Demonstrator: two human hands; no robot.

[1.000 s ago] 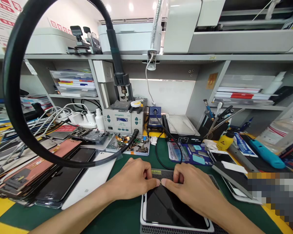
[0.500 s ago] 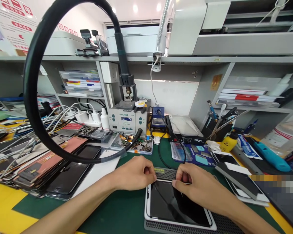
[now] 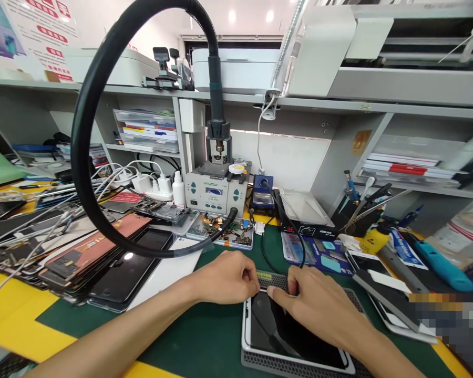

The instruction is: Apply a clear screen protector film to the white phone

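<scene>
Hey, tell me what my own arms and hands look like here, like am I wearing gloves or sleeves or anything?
Your left hand and right hand are both bare: no gloves, and no rings that I can see. Your left forearm and right forearm show no sleeve, watch or bracelet as far as the picture reaches.

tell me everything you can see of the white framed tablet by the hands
The tablet has a white, smooth-looking frame with rounded corners around a glossy black screen, which shows reflections but no lit image. It lies face up on a dark, perforated base. The left hand seems to touch its far left corner; the right hand hides part of its right side, thumb at the far edge.
</scene>
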